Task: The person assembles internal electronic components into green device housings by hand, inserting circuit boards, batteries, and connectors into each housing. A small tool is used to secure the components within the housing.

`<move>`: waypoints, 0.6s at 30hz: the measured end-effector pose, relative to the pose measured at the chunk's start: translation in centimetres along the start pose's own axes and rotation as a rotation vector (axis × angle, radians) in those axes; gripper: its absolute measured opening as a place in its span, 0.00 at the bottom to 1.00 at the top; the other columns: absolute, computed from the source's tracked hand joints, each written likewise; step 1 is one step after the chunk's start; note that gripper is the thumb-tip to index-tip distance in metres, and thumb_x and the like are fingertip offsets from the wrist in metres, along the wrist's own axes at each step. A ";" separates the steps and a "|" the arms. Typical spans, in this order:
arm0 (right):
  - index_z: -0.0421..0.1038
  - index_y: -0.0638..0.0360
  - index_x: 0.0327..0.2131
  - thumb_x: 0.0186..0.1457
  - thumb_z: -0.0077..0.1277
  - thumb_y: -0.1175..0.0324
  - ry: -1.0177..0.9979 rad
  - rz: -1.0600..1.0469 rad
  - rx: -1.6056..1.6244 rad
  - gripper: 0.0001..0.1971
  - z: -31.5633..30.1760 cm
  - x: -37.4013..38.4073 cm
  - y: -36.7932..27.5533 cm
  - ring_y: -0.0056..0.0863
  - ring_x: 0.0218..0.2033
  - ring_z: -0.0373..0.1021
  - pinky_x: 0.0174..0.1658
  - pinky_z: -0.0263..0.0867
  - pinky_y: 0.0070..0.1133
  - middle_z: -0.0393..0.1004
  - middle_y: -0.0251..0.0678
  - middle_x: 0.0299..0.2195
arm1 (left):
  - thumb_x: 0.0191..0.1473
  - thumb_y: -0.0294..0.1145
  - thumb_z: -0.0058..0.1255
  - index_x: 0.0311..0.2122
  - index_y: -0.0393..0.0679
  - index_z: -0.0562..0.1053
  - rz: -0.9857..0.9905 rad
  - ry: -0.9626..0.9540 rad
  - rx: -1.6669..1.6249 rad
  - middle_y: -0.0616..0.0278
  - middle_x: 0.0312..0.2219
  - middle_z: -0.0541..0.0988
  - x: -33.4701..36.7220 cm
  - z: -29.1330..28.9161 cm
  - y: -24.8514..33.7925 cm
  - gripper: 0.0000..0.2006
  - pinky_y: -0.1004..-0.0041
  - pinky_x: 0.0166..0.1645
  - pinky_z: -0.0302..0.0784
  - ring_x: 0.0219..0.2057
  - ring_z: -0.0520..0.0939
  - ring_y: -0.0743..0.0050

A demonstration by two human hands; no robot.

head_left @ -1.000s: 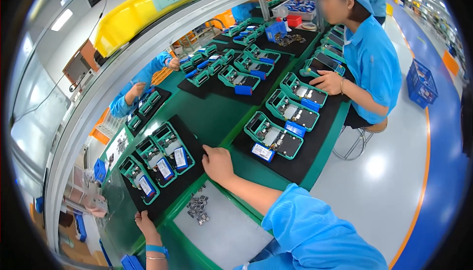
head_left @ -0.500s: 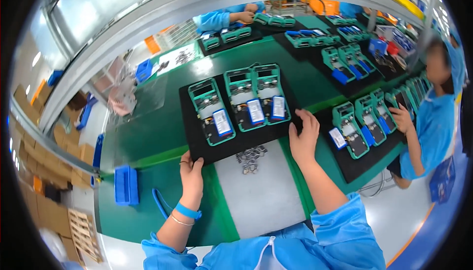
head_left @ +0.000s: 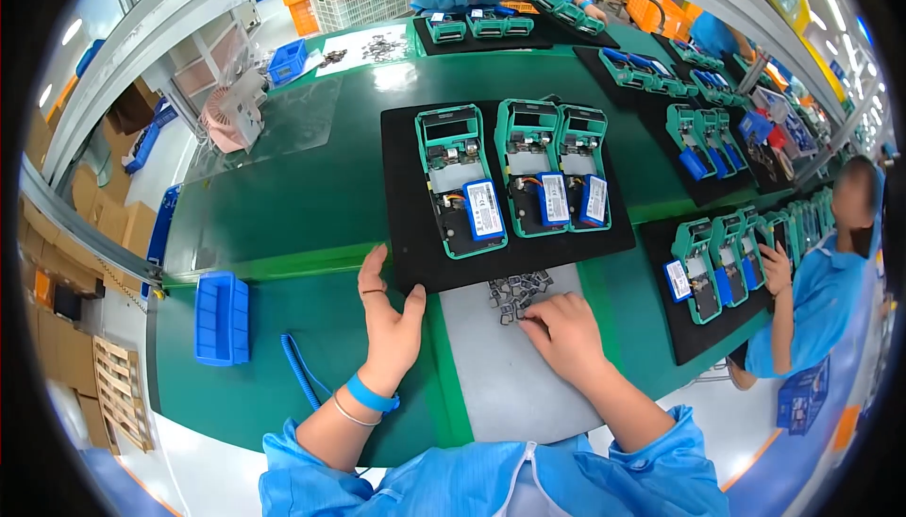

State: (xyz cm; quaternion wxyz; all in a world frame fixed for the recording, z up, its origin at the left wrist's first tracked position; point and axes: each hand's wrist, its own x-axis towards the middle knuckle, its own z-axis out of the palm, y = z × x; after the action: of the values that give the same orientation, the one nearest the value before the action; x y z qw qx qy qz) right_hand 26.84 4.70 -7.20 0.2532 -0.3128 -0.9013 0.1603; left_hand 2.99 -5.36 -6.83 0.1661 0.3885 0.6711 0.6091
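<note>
Three green device housings (head_left: 437,198) lie with their insides showing on a black foam mat (head_left: 406,262). Each holds a blue battery pack (head_left: 484,209) with a white label. My left hand (head_left: 389,324) is open at the mat's near left corner, its thumb and fingers spread. Over the grey sheet, my right hand (head_left: 566,336) has its fingers drawn together at the edge of a pile of small metal parts (head_left: 511,292). Whatever is between those fingertips is hidden.
A blue bin (head_left: 222,321) and a coiled blue cord (head_left: 300,371) are to my left. A pink fan (head_left: 229,119) stands farther back. On the right, a co-worker (head_left: 812,300) touches housings on another black mat (head_left: 675,319). Another person works across the green bench.
My right hand has left the mat's right edge and come down to the small metal parts. The left hand has opened beside the mat. My view has shifted.
</note>
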 end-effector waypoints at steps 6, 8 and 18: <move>0.76 0.53 0.31 0.49 0.63 0.65 -0.087 -0.059 -0.027 0.07 -1.9 1.2 -1.0 0.39 0.38 0.71 0.42 0.66 0.34 0.75 0.35 0.31 | 0.48 0.30 0.60 0.59 0.41 0.68 0.559 -0.101 0.325 0.44 0.61 0.64 4.3 1.3 6.5 0.31 0.49 0.67 0.55 0.64 0.61 0.37; 0.76 0.54 0.30 0.50 0.62 0.65 -0.089 -0.059 0.000 0.07 -2.2 1.3 -0.3 0.40 0.37 0.71 0.42 0.67 0.35 0.75 0.36 0.32 | 0.49 0.36 0.63 0.63 0.42 0.64 0.614 -0.205 0.531 0.43 0.62 0.63 5.9 3.4 8.2 0.36 0.49 0.68 0.54 0.65 0.60 0.38; 0.73 0.54 0.32 0.51 0.60 0.67 -0.061 -0.116 0.040 0.07 -4.0 0.5 2.8 0.40 0.36 0.73 0.41 0.69 0.35 0.74 0.36 0.31 | 0.47 0.32 0.68 0.53 0.45 0.74 0.575 -0.297 0.474 0.43 0.53 0.67 8.2 7.7 9.4 0.26 0.56 0.57 0.71 0.54 0.71 0.38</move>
State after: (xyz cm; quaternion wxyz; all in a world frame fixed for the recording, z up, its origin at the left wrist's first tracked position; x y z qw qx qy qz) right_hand 30.15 7.66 -5.00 0.2407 -0.2500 -0.9218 0.1728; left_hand 6.10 5.41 2.60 -0.0101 0.6718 0.6257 0.3963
